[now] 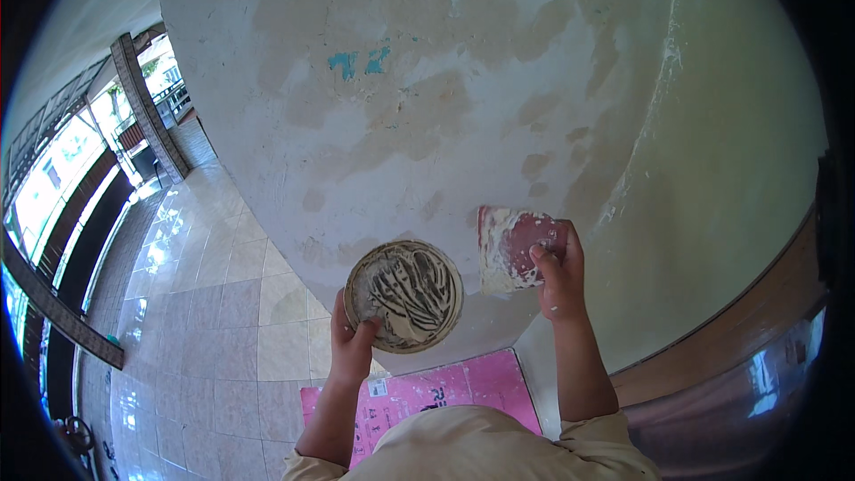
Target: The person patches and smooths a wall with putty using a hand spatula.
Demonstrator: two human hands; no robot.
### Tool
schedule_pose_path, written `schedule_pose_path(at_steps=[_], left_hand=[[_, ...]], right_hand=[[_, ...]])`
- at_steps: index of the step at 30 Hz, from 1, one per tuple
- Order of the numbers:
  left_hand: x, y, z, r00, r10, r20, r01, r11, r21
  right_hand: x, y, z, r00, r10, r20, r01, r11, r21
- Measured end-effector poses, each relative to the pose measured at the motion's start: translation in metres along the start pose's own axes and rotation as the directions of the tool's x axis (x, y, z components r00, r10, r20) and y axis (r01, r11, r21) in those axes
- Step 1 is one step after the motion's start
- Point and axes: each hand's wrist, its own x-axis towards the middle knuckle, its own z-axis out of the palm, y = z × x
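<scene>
A round, shallow container smeared inside with pale filler paste over a dark base is gripped at its lower left rim by my left hand, the thumb hooked over the edge. My right hand pinches a flat red putty spreader, its left edge and lower side caked with cream-coloured paste. The spreader is just in front of the wall; whether it touches cannot be told. Patches of beige and white filler cover that wall, with small bits of turquoise paint showing higher up.
A pink printed sheet with white specks lies on the floor below me. Wall corner with a rough white line rises at right; a brown wooden panel and shiny surface stand lower right. Tiled floor stretches left toward a pillar.
</scene>
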Motion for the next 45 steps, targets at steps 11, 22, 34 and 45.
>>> schedule_pose_path(at_steps=[11,22,34,45], left_hand=[[-0.015,0.007,0.020,0.970,0.245,0.004,-0.243,0.960,0.140],[-0.032,0.008,0.051,0.877,0.473,-0.079,-0.429,0.848,0.312],[-0.033,-0.023,0.087,0.658,0.752,-0.033,-0.638,0.580,0.507],[-0.031,-0.010,0.115,0.754,0.652,-0.084,-0.553,0.698,0.454]], right_hand=[[-0.044,-0.010,-0.017,0.975,0.086,0.206,0.006,0.914,-0.405],[-0.040,-0.045,-0.020,0.767,-0.297,0.569,0.632,0.507,-0.587],[-0.057,-0.027,0.002,0.690,-0.413,0.595,0.714,0.254,-0.652],[-0.035,-0.052,-0.048,0.577,-0.333,0.746,0.813,0.142,-0.565]])
